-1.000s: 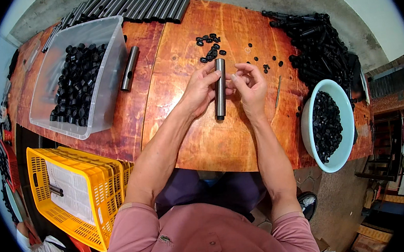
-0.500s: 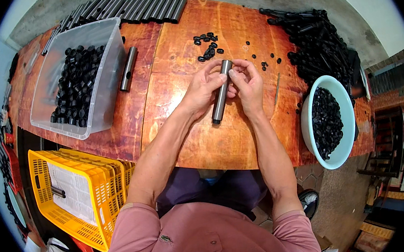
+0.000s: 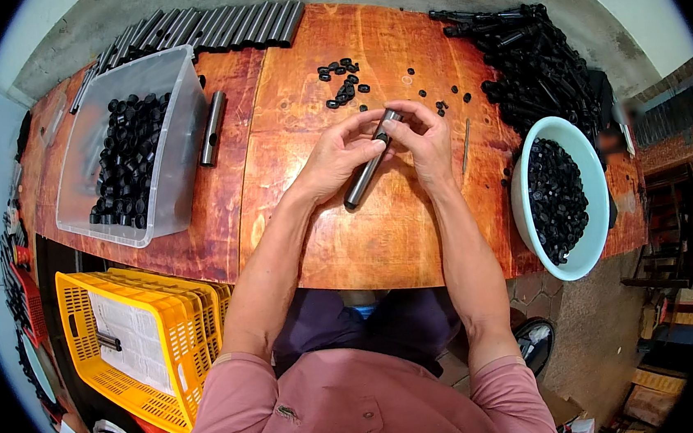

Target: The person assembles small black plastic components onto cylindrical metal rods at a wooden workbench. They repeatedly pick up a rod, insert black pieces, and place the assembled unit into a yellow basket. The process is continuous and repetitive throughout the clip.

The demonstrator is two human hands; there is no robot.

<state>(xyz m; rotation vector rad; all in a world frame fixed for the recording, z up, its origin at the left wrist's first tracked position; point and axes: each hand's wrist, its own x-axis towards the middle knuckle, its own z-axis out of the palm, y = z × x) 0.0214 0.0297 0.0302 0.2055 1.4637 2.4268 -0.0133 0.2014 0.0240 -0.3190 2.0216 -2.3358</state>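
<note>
A dark grey metal tube (image 3: pixel 366 178) is held between my two hands over the wooden table (image 3: pixel 415 243). It slants, its lower end pointing toward me and to the left. My left hand (image 3: pixel 339 154) grips it from the left, the thumb lying on its side next to a dark spot that looks like a hole. My right hand (image 3: pixel 422 140) has thumb and fingers closed around the upper end. Just beyond my hands, small black plastic pieces (image 3: pixel 344 91) lie in a loose cluster. Part of the tube's upper end is hidden by my fingers.
On the left stand a clear plastic bin (image 3: pixel 162 162) of black caps and a single tube (image 3: pixel 214 129). More tubes (image 3: pixel 264 24) line the back. Right are a heap of black parts (image 3: pixel 544 67), a light blue basin (image 3: pixel 596 219) and a thin rod (image 3: pixel 466 147). Yellow crates (image 3: pixel 177 338) stand lower left.
The tube has turned, its lower end swinging left, so it slants more than before. A dark spot on its side now shows by my left thumb. Both hands still hold it.
</note>
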